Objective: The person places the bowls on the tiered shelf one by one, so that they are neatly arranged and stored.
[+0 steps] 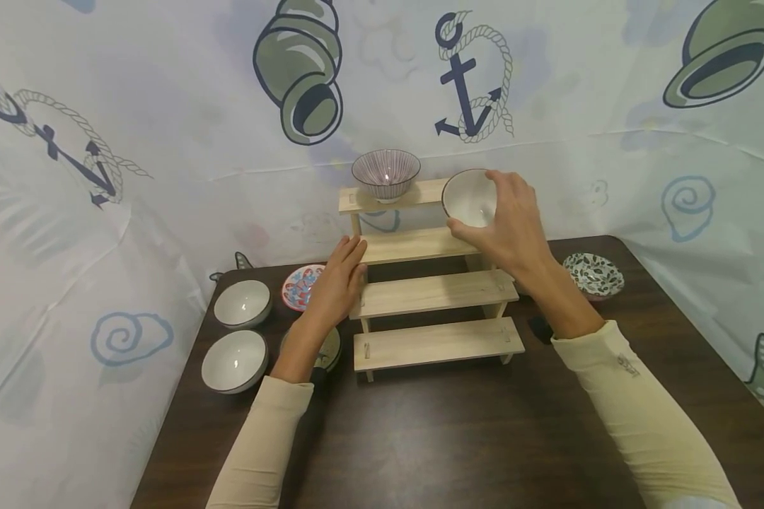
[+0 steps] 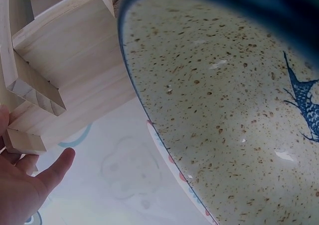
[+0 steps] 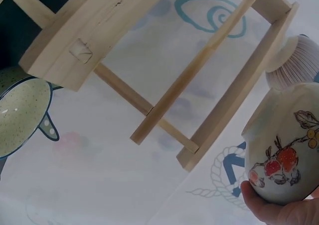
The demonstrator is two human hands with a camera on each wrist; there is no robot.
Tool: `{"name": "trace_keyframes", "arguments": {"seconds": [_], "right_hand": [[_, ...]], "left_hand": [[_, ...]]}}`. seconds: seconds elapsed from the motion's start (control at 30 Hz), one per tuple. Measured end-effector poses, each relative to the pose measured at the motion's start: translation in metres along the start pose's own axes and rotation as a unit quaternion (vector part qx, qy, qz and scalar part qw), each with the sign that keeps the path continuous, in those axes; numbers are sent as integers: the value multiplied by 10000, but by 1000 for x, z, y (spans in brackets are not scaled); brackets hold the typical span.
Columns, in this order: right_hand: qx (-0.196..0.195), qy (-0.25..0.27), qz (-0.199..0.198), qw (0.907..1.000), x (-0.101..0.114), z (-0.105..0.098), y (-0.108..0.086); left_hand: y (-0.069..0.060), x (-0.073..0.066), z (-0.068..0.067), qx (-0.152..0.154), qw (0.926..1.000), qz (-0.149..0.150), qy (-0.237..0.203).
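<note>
A wooden tiered rack stands on the dark table. My right hand grips a white bowl by its rim, at the right part of the top shelf; whether its base touches the shelf cannot be told. In the right wrist view this bowl shows red fruit painted outside, with fingers against it. A striped bowl sits on the top shelf's left part. My left hand rests on the rack's left side near the second shelf from the top, and in the left wrist view its fingers are at a shelf end.
Two white bowls stand at the table's left. A red and blue patterned dish and a speckled dish lie beside the left forearm. A leaf-patterned bowl is right of the rack. Patterned cloth hangs behind.
</note>
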State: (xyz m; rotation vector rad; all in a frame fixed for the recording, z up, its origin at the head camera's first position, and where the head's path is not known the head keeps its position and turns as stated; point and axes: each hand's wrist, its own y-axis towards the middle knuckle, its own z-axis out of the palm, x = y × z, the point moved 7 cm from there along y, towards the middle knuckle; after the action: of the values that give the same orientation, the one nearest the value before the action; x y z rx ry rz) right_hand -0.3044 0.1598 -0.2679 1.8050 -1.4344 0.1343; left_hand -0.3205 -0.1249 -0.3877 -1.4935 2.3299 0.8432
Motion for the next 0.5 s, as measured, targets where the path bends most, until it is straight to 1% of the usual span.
{"name": "trace_keyframes", "arguments": {"seconds": [0.17, 0.4, 0.5], "right_hand": [[24, -5, 53, 10000, 1, 4, 8], [77, -58, 168, 9998, -1, 6, 21], [114, -103, 221, 9996, 0, 6, 28]], "left_hand": [[0, 0, -1, -50, 10000, -7, 0], [-1, -1, 1, 43, 10000, -22, 7], [-1, -2, -1, -6, 10000, 3, -11]]}}
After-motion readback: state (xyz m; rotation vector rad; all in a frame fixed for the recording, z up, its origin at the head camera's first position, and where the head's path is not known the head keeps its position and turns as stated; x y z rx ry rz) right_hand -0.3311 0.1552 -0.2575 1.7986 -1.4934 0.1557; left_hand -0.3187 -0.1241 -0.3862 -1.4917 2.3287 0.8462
